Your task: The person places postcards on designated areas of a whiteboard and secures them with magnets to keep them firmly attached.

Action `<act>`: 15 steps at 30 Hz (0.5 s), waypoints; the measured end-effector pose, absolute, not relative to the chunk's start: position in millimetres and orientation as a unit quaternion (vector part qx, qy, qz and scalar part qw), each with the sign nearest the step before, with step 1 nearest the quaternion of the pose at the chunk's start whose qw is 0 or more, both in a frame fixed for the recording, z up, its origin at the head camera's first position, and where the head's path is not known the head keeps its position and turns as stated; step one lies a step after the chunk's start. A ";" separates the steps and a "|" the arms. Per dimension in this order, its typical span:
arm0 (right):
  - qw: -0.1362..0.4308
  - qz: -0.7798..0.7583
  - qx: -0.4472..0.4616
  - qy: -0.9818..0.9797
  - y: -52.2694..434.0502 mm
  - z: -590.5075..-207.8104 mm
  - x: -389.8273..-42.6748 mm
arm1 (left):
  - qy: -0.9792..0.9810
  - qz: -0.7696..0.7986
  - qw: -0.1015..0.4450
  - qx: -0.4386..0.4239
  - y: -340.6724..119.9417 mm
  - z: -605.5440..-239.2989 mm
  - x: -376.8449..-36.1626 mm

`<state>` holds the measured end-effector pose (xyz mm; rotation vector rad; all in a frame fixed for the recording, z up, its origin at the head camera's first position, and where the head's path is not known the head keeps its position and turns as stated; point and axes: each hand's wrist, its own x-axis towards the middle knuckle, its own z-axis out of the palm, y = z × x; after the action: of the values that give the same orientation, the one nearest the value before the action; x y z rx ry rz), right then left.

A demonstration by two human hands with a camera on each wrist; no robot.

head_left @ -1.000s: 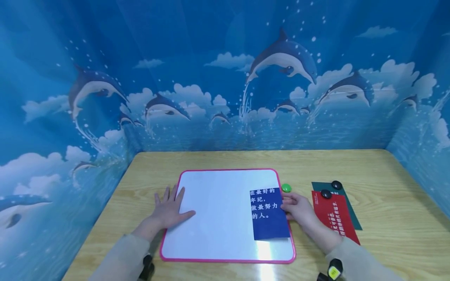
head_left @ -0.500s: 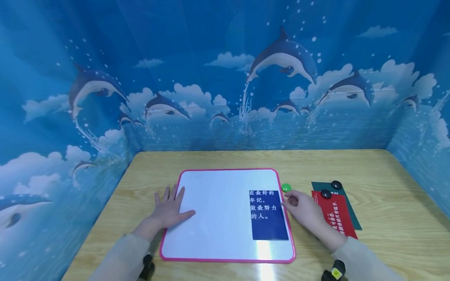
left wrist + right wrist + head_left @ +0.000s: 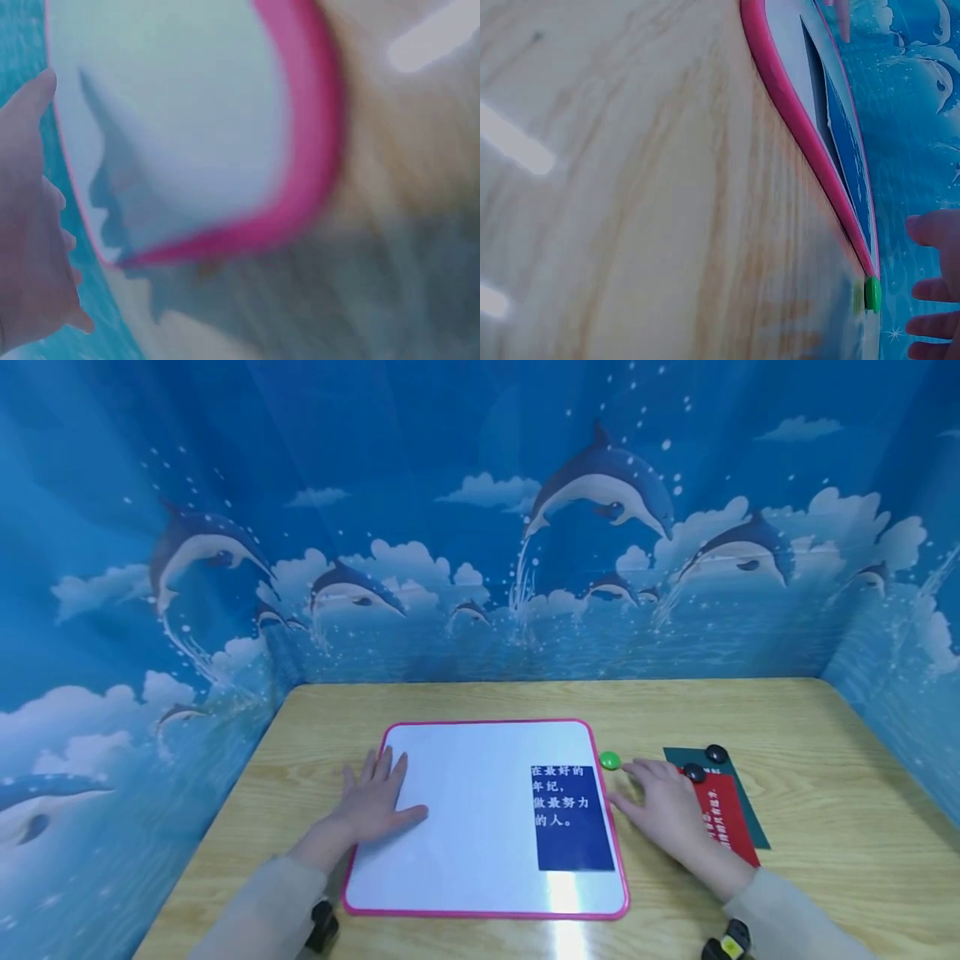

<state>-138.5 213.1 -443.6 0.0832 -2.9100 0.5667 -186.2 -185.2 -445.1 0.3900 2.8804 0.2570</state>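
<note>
Left hand (image 3: 372, 806) is laid flat on the pink-framed whiteboard's (image 3: 465, 827) left edge | right hand (image 3: 660, 806), fingers spread, is held near green magnet (image 3: 610, 761) | blue card (image 3: 572, 818) is seen at board's right.

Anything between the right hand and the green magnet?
Nothing visible. The right hand lies open on the table, its fingertips just short of the green magnet, which sits beside the whiteboard edge with only bare table between them.

Dolphin backdrop (image 3: 600, 485) rises behind the wooden table (image 3: 825, 735).
</note>
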 end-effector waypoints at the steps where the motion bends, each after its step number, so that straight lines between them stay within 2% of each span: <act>1: 0.090 0.188 0.027 -0.978 214.4 -443.5 -138.4 | 0.980 0.086 0.111 0.141 -179.4 -441.5 -184.9; 7: 0.101 0.183 0.023 -0.978 221.0 -443.0 -139.0 | 0.970 0.074 0.094 0.211 -138.0 -424.2 -175.3; 15: 0.103 0.181 0.016 -0.978 226.2 -441.7 -138.7 | 0.946 0.024 0.090 0.310 -78.8 -419.0 -161.3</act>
<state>-138.7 226.2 -441.7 0.0469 -2.8850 0.5352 -161.3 -78.8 -419.0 0.9215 2.8127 0.0708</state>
